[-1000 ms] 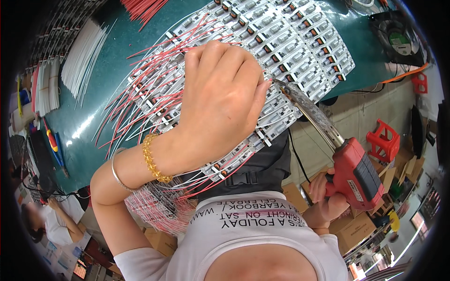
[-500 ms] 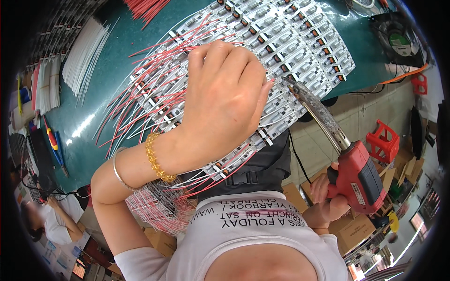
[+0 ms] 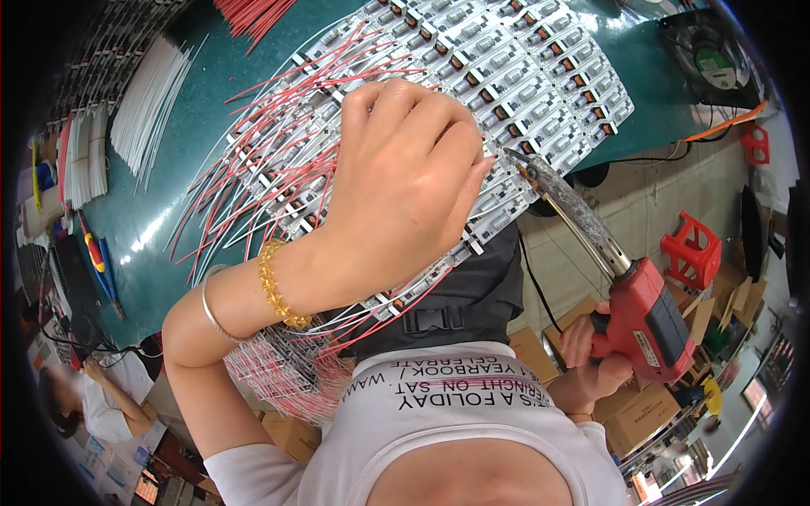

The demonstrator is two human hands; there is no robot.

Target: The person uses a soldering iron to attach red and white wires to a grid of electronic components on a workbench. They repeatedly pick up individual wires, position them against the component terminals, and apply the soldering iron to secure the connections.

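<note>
My left hand [image 3: 405,177] is closed, palm down, over a wide panel of small circuit modules [image 3: 506,93]. Its fingertips are mostly hidden, so what they pinch cannot be made out. Thin red and white wires [image 3: 253,177] fan out from the panel's left part beside this hand. My right hand [image 3: 595,358] is wrapped round the handle of a red and black soldering gun [image 3: 650,316]. The gun's long metal barrel points up and left, and its tip [image 3: 511,153] is at the panel, close to my left thumb.
On the green table [image 3: 173,223] lie a bundle of white wires [image 3: 152,110], red wires [image 3: 253,17] and pliers-like tools [image 3: 101,263]. A black fan [image 3: 709,63] stands at the far right. Red stools [image 3: 692,250] and cardboard boxes [image 3: 645,413] are on the floor at right.
The panel and its wires have shifted slightly to the left. The soldering gun's tip has moved a little down and left, staying near my left thumb; both hands keep their grips.
</note>
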